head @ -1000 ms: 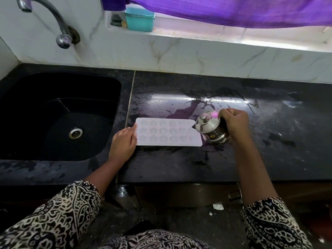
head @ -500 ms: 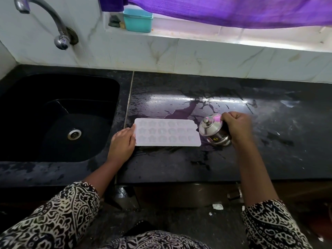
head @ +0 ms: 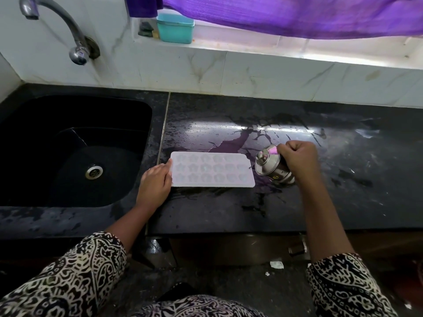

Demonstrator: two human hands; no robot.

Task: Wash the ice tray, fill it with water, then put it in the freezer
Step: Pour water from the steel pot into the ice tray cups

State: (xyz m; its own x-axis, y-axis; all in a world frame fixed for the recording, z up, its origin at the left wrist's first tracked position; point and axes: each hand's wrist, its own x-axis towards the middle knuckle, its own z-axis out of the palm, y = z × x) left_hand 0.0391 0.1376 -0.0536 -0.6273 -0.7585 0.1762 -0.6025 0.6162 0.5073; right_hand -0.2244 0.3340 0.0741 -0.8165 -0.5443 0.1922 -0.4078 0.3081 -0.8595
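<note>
From my remote seat, the black countertop [head: 343, 179] fills the width. Its 3 o'clock end runs out of view, and its wet middle glares with purple reflection, so I cannot read the surface there. The sink [head: 45, 124] sits at 9 o'clock, its left wall cut off and its basin too dark to show more than the drain [head: 93, 172]. The purple curtain [head: 297, 14] hangs at 12 to 1 o'clock, cropped above.

The ice tray [head: 212, 170] lies flat on the counter at centre, just right of the sink's rim. Its long axis runs 9 to 3 o'clock and its cells face up. I cannot tell whether the cells hold water.

The left hand [head: 154, 184] rests on the tray's 9 o'clock short end, fingers relaxed and thumb on the edge, as it did a second ago. The right hand [head: 299, 159] is fisted round the handle of a steel pot [head: 271, 167] and hides that handle. The lidded pot leans towards 9 o'clock, just beside the tray's 3 o'clock end. A second ago its spout overlapped that end; now it sits lower and slightly further right. I cannot tell whether its base touches the counter.

The tap [head: 61, 26] curves at 11 o'clock. A teal box [head: 175, 28] stands on the sill at 12, and the small items beside it are too blurred to name.
</note>
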